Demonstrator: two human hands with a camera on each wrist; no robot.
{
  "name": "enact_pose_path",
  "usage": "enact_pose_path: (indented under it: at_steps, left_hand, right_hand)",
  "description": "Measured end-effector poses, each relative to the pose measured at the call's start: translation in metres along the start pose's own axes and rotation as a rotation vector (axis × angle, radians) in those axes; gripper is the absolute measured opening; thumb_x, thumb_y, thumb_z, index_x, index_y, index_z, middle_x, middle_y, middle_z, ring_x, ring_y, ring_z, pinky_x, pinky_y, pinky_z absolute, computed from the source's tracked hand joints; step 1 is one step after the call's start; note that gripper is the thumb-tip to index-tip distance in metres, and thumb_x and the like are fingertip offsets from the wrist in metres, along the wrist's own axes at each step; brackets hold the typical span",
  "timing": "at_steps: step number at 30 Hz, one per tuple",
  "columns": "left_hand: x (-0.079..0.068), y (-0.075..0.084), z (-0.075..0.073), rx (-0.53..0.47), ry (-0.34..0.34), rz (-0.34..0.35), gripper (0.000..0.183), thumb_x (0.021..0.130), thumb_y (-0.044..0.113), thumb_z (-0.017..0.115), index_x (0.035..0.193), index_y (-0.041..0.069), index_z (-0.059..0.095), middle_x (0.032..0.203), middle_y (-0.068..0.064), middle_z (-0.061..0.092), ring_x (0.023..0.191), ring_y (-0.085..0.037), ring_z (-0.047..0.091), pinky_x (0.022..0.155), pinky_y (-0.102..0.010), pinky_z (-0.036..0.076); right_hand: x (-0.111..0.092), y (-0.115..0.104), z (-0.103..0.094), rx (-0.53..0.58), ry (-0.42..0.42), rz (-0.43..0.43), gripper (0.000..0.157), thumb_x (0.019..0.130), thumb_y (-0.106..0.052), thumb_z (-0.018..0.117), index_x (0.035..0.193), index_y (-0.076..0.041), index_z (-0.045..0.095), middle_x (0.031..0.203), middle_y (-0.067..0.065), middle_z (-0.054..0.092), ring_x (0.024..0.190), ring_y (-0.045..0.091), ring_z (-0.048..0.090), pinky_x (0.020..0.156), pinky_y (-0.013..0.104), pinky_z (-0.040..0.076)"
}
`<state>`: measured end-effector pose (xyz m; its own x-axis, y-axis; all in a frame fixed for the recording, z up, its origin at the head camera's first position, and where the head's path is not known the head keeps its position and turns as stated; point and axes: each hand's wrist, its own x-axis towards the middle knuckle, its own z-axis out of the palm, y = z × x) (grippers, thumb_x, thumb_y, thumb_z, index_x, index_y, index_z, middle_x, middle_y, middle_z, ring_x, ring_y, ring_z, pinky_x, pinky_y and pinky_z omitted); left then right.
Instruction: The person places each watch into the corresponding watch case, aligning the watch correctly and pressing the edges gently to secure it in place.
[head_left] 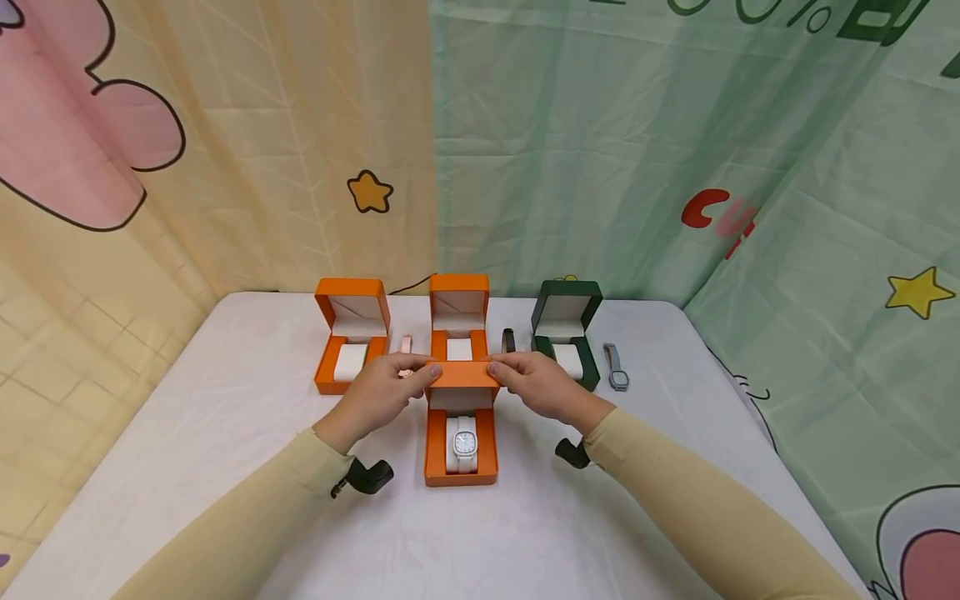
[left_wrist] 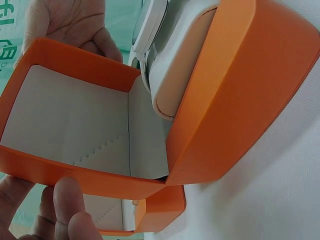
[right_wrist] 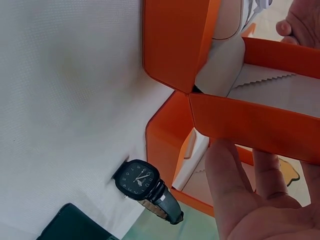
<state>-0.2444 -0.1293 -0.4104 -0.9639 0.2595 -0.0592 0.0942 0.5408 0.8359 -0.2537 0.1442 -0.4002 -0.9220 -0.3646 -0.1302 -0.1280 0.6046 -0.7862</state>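
An orange watch box stands in the middle of the table with its lid raised. Inside it, a white watch is wrapped around a white cushion. My left hand pinches the lid's left corner, thumb on the front edge. At the opposite corner my right hand pinches it the same way. The left wrist view shows the lid's pale lining and the left fingers along its side. From the right wrist, the right fingers lie against the lid's outer wall.
Behind stand two more raised-lid orange boxes, one at left and one in the middle, plus a green box at right. Among them lie a pink-banded watch, a black watch and a silver-grey watch. Printed curtains hang behind the table.
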Motion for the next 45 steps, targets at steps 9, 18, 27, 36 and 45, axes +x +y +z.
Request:
enact_pose_path:
  at_steps: [9, 18, 27, 36, 45]
  left_hand:
    - [-0.0026, 0.0004, 0.0009, -0.003, 0.005, -0.005, 0.051, 0.101, 0.050, 0.066, 0.139, 0.015, 0.070, 0.115, -0.008, 0.075, 0.101, -0.032, 0.068, 0.074, -0.031, 0.053]
    - [-0.0035, -0.0024, 0.0022, -0.019, -0.001, -0.007, 0.053, 0.100, 0.052, 0.068, 0.138, 0.016, 0.070, 0.111, -0.007, 0.075, 0.102, -0.035, 0.067, 0.076, -0.031, 0.054]
    - [-0.0050, -0.0028, 0.0032, 0.003, 0.011, 0.004, 0.049, 0.101, 0.048, 0.067, 0.138, 0.015, 0.070, 0.120, -0.006, 0.074, 0.106, -0.028, 0.067, 0.085, -0.038, 0.058]
    - [-0.0067, -0.0039, 0.0037, 0.010, 0.012, -0.006, 0.048, 0.101, 0.048, 0.067, 0.138, 0.017, 0.071, 0.124, -0.006, 0.073, 0.108, -0.026, 0.066, 0.090, -0.042, 0.060]
    - [-0.0090, -0.0032, 0.0036, -0.005, 0.002, -0.014, 0.053, 0.100, 0.051, 0.068, 0.139, 0.016, 0.070, 0.125, -0.007, 0.071, 0.108, -0.033, 0.069, 0.087, -0.039, 0.061]
  right_hand:
    - [-0.0019, 0.0002, 0.0005, 0.009, -0.003, -0.003, 0.043, 0.110, -0.038, 0.055, 0.145, -0.015, 0.065, 0.140, 0.007, 0.069, 0.119, 0.038, 0.064, 0.102, 0.045, 0.056]
    - [-0.0032, 0.0009, 0.0014, -0.002, -0.001, 0.004, 0.041, 0.109, -0.040, 0.056, 0.144, -0.019, 0.067, 0.137, 0.005, 0.071, 0.117, 0.032, 0.066, 0.103, 0.046, 0.057]
    - [-0.0037, 0.0027, 0.0028, -0.006, -0.004, 0.004, 0.043, 0.109, -0.040, 0.057, 0.145, -0.019, 0.066, 0.137, 0.005, 0.071, 0.121, 0.036, 0.066, 0.104, 0.047, 0.057]
    - [-0.0051, 0.0027, 0.0033, -0.013, -0.011, 0.005, 0.044, 0.108, -0.041, 0.058, 0.146, -0.018, 0.065, 0.137, 0.004, 0.071, 0.120, 0.037, 0.066, 0.103, 0.047, 0.057]
    - [-0.0084, 0.0023, 0.0034, -0.031, 0.002, -0.028, 0.041, 0.108, -0.038, 0.059, 0.144, -0.019, 0.067, 0.138, 0.005, 0.070, 0.113, 0.027, 0.066, 0.101, 0.047, 0.057]
